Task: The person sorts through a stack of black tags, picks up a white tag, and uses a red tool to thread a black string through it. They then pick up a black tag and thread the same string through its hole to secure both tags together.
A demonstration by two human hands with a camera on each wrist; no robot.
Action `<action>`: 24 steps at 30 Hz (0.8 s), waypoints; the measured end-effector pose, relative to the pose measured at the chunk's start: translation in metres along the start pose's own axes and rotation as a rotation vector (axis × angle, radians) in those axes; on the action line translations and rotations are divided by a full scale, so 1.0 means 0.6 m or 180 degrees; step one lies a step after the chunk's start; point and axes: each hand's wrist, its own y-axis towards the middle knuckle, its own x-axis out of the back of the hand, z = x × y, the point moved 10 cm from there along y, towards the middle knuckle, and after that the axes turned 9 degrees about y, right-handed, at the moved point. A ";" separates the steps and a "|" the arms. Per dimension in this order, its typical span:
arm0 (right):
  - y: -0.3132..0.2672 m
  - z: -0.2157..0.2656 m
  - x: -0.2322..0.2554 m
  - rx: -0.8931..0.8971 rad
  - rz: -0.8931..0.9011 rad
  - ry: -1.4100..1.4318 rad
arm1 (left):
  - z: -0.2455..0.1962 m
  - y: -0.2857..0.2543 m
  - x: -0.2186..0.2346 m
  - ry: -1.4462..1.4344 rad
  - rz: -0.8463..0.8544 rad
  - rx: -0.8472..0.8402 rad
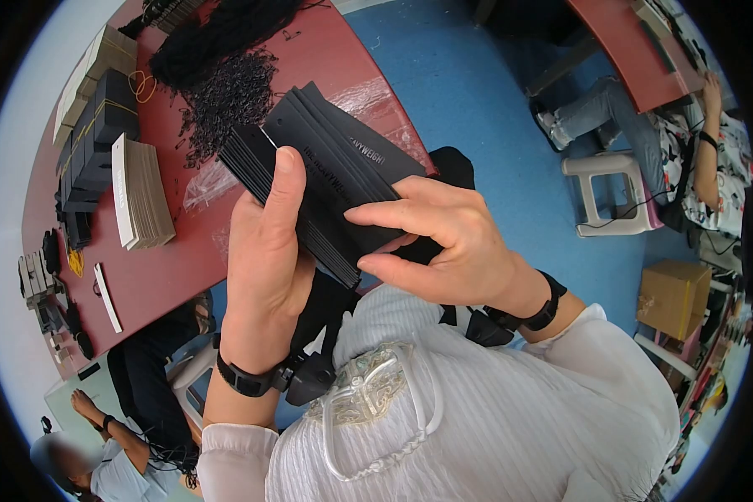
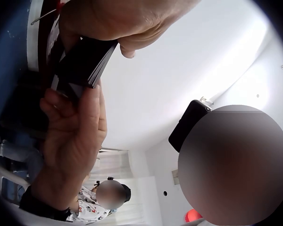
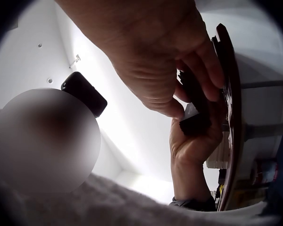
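Note:
Over the table's near edge, in the head view, my left hand (image 1: 263,259) grips a thick stack of black hang tags (image 1: 255,163), its thumb upright along the face. The stack is parted, with a fanned bundle leaning to the right. Pale lettering ending in "HEAVYWEIGHT" shows on some tags. My right hand (image 1: 448,238) holds the right part of the bundle, index fingertip on the face and thumb at the lower edge. From below, the left wrist view shows the tags' layered edges (image 2: 99,70) between both hands. In the right wrist view, my right fingers hide much of the stack.
On the red table (image 1: 201,276) lie a heap of small black fasteners (image 1: 230,96), black cords (image 1: 217,42), a pale-edged tag stack (image 1: 142,192) and banded black stacks (image 1: 100,125). Other people sit at lower left and far right, near a white stool (image 1: 607,192) and a cardboard box (image 1: 673,297).

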 end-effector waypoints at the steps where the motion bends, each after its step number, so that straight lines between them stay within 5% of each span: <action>1: 0.001 0.003 0.001 -0.0009 0.0035 0.0026 | 0.001 0.000 0.000 -0.0011 0.0009 0.0014; 24: 0.001 -0.007 0.000 -0.0117 -0.0169 0.0310 | 0.002 -0.001 0.001 -0.0022 0.0065 -0.0024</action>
